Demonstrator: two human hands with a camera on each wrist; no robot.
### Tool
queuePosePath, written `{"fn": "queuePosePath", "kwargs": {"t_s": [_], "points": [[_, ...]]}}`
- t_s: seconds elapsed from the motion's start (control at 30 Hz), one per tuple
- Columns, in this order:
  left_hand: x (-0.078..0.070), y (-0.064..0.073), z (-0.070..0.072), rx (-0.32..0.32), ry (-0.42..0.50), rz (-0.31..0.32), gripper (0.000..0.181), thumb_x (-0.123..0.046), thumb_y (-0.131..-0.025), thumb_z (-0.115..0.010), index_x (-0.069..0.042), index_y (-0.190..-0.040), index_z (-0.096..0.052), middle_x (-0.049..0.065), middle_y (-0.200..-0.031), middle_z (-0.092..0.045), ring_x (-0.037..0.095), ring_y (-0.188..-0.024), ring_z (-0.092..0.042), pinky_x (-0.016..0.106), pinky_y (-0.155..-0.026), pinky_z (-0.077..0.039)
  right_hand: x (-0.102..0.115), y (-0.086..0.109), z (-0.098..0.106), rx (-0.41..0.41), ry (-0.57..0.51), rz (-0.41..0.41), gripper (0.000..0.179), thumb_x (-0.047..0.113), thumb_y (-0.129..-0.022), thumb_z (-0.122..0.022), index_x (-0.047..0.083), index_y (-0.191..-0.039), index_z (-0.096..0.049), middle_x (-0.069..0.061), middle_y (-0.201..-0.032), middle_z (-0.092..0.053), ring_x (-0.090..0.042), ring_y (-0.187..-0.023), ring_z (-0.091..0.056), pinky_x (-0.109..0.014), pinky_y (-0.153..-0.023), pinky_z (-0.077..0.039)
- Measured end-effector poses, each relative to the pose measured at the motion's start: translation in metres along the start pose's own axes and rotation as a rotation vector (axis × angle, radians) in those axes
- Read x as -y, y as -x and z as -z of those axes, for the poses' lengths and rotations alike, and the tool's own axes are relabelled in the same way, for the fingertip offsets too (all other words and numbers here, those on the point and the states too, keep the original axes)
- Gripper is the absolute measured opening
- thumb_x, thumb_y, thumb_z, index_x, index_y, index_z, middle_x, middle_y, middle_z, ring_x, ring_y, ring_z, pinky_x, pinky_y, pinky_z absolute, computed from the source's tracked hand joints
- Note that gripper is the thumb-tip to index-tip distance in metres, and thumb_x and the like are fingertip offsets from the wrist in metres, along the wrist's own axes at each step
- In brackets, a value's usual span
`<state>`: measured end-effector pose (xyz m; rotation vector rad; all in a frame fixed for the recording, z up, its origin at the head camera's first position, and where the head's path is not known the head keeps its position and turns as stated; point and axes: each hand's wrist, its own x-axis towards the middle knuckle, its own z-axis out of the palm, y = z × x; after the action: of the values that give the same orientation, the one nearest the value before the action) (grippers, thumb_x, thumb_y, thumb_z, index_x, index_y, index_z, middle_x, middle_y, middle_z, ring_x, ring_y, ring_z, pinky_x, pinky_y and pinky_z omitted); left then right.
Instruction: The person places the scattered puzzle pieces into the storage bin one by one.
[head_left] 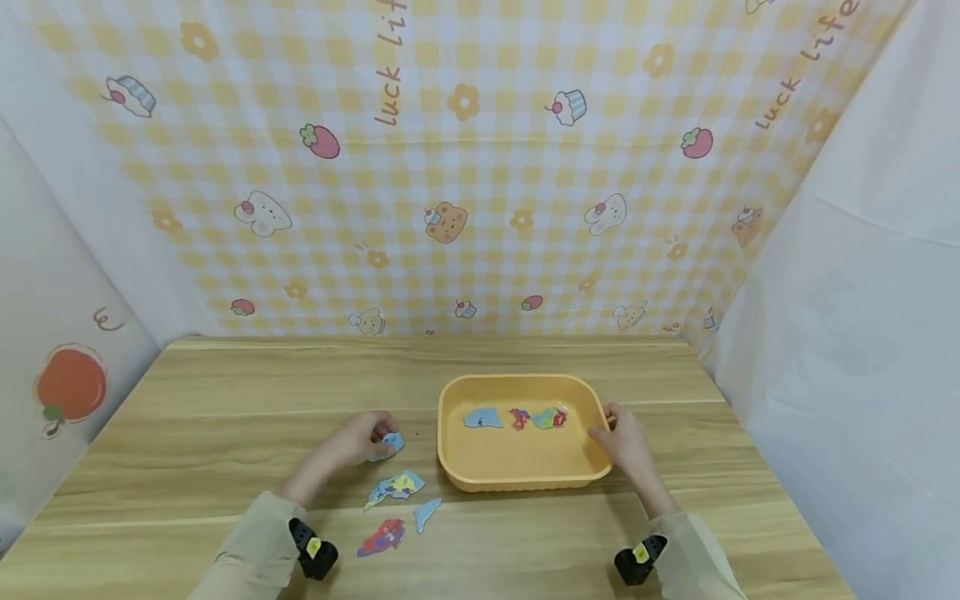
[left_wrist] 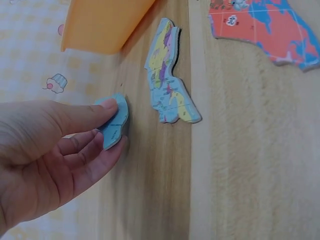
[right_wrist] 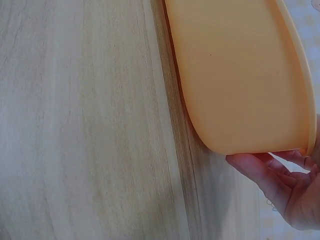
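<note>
My left hand (head_left: pixel 358 438) pinches a light blue map puzzle piece (left_wrist: pixel 115 131) between thumb and fingers, left of the yellow plastic tray (head_left: pixel 517 458). In the left wrist view the piece is tilted, its edge toward the camera. At the tray's right end, my right hand (head_left: pixel 628 440) grips the rim, with the thumb (right_wrist: pixel 245 164) against the end wall. Inside the tray lie a blue piece (head_left: pixel 483 417), a small red and purple piece (head_left: pixel 519 418) and a green and red piece (head_left: pixel 550 417).
On the wooden table (head_left: pixel 525 550), below my left hand, lie a blue and yellow piece (head_left: pixel 396 487), a narrow blue piece (head_left: pixel 426 514) and a red and purple piece (head_left: pixel 382 537). A checked curtain (head_left: pixel 480 183) hangs behind the table, with white cloth (head_left: pixel 855 275) at the right.
</note>
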<state>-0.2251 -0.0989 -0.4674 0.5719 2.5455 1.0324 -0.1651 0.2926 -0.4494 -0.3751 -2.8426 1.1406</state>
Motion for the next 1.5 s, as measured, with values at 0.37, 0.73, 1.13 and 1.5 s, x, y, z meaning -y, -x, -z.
{"fn": "queuePosePath", "kwargs": {"t_s": [0.37,0.73,1.13,1.5], "points": [[-0.008,0.0,0.009,-0.047,-0.008,-0.052,0.015,0.0,-0.083,-0.06,-0.001,-0.099,-0.06,0.009,-0.091,-0.062,0.019,-0.084,-0.058,0.033,-0.073,-0.051,-0.001,0.0,0.0,0.004,-0.005,-0.009,0.015,0.001,-0.077,-0.062,-0.005,-0.086,-0.052,-0.022,-0.082,-0.06,-0.023,-0.066,-0.058,-0.028,-0.052,-0.05],[-0.023,-0.008,0.015,-0.137,0.056,-0.019,0.019,-0.006,-0.085,-0.061,-0.001,-0.103,-0.061,0.012,-0.095,-0.063,0.021,-0.087,-0.058,0.031,-0.071,-0.052,0.0,-0.001,0.002,0.005,0.009,-0.009,0.014,0.001,-0.076,-0.061,-0.005,-0.085,-0.053,-0.021,-0.08,-0.06,-0.021,-0.065,-0.057,-0.027,-0.052,-0.05],[-0.052,-0.024,0.015,-0.218,0.112,-0.053,0.016,-0.011,-0.082,-0.067,0.0,-0.092,-0.061,0.011,-0.086,-0.063,0.015,-0.076,-0.057,0.024,-0.062,-0.049,0.0,-0.001,0.002,-0.002,0.019,-0.004,0.013,0.001,-0.075,-0.061,-0.004,-0.084,-0.052,-0.019,-0.077,-0.059,-0.02,-0.063,-0.056,-0.026,-0.051,-0.048],[-0.073,-0.041,0.008,-0.18,0.196,-0.068,0.017,-0.011,-0.081,-0.068,0.0,-0.093,-0.061,0.011,-0.086,-0.062,0.013,-0.071,-0.057,0.023,-0.057,-0.053,0.0,-0.001,0.001,0.006,0.015,-0.006,0.014,0.002,-0.075,-0.06,-0.005,-0.085,-0.053,-0.022,-0.082,-0.061,-0.023,-0.066,-0.058,-0.028,-0.053,-0.051]]}}
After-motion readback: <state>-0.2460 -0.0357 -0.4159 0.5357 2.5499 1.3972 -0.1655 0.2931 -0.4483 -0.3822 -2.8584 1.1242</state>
